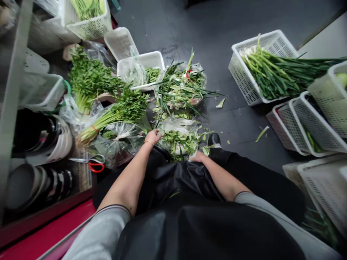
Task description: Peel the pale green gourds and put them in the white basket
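Note:
Between my knees, a clear plastic bag (187, 126) lies open on the floor, filled with green and pale vegetable trimmings (180, 142). My left hand (153, 137) is closed at the bag's left edge, its fingertips partly hidden. On the near right side, my right hand (197, 156) is closed on a whitish fold of the plastic. Just beyond sits a second heap of trimmings (181, 88), with spring onion leaves and a red bit on top. Left of my left hand lie bunches of leafy green stalks (116, 112), one bound with a red band.
Red-handled scissors (97, 167) rest at the left by a shelf of stacked bowls (58, 141). A white basket (139, 86) holds green beans. At the right, a white crate (244, 83) bears long spring onions (279, 72), near more stacked crates (311, 126). Scraps dot the dark floor (238, 126).

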Motion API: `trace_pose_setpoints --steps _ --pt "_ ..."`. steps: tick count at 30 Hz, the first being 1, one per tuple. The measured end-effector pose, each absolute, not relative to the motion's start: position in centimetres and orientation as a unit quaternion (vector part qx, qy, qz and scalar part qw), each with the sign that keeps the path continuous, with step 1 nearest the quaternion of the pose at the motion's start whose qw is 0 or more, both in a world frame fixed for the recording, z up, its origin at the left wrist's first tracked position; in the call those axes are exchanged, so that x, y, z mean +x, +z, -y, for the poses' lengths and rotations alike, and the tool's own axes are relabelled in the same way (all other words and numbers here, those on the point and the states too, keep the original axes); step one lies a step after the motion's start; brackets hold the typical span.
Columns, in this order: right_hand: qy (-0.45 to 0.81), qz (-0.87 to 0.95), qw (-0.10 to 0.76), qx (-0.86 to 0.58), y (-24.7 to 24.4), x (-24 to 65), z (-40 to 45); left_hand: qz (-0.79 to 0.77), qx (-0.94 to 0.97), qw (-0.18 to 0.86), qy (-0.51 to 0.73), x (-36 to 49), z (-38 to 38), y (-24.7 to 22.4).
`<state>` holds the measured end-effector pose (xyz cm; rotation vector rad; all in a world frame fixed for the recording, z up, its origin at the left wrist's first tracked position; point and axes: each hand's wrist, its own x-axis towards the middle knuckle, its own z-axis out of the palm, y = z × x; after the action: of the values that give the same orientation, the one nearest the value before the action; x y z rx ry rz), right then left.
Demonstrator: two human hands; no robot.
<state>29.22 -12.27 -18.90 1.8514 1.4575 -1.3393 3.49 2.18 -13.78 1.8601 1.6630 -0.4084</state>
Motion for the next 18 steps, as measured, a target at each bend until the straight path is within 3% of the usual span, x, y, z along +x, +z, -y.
trace_pose_setpoints --steps 6,10,14,18 --pt "-0.516 -0.454 0.213 0.694 -27.3 28.3 10.7 -0.566 0.781 0.205 -0.167 7.3 -4.2 -21.2" --pt "-0.554 -0.440 0.157 0.689 -30.1 30.0 7.0 -0.582 0.751 0.241 -0.200 9.7 -8.5 -24.9" --pt "-0.553 -0.494 0.035 0.670 -30.8 26.7 2.1 -0.639 0.704 0.274 -0.144 9.2 -13.2 -24.8" --pt "-0.511 -0.596 -0.073 0.614 -31.4 20.3 -3.2 -0.576 0.751 0.297 -0.128 7.5 -13.6 -21.6"
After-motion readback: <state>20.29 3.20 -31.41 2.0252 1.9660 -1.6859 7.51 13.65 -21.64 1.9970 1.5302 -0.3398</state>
